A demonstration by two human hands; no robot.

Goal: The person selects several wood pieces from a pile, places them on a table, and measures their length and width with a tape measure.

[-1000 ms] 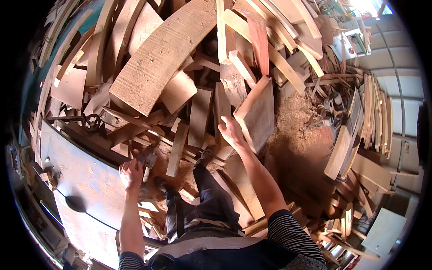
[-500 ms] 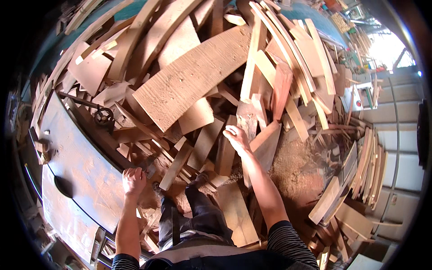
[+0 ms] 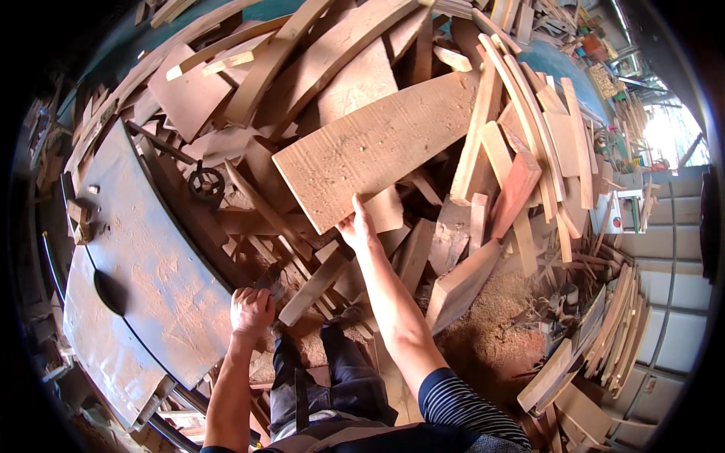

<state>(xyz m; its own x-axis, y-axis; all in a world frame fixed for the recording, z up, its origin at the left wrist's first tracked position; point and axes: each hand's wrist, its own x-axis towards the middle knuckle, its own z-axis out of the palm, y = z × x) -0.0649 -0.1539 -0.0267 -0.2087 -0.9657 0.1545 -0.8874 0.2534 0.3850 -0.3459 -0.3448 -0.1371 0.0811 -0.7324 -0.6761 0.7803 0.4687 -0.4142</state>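
Observation:
My right hand (image 3: pixel 358 229) has hold of the near edge of a broad, rough-sawn wooden board (image 3: pixel 377 143). Its thumb lies on the top face, while the fingers go out of sight beneath the edge. The board rests across a heap of offcuts and planks. Lower left, my left hand (image 3: pixel 253 310) is closed in a fist beside a sawdust-covered metal machine table (image 3: pixel 162 264). A dark, flat piece (image 3: pixel 269 278) shows just beyond that fist; whether the hand holds it is unclear.
A black handwheel (image 3: pixel 206 180) stands between the machine table and the heap. Right of it, a reddish block (image 3: pixel 516 195) leans among long curved strips (image 3: pixel 529 113). Sawdust (image 3: pixel 491 309) covers the floor, and upright slats (image 3: pixel 613 325) stack by the right wall.
My right hand has moved left and onto the broad board's near edge, its thumb now on top. My view has shifted, so the heap sits further right. The left hand stays closed.

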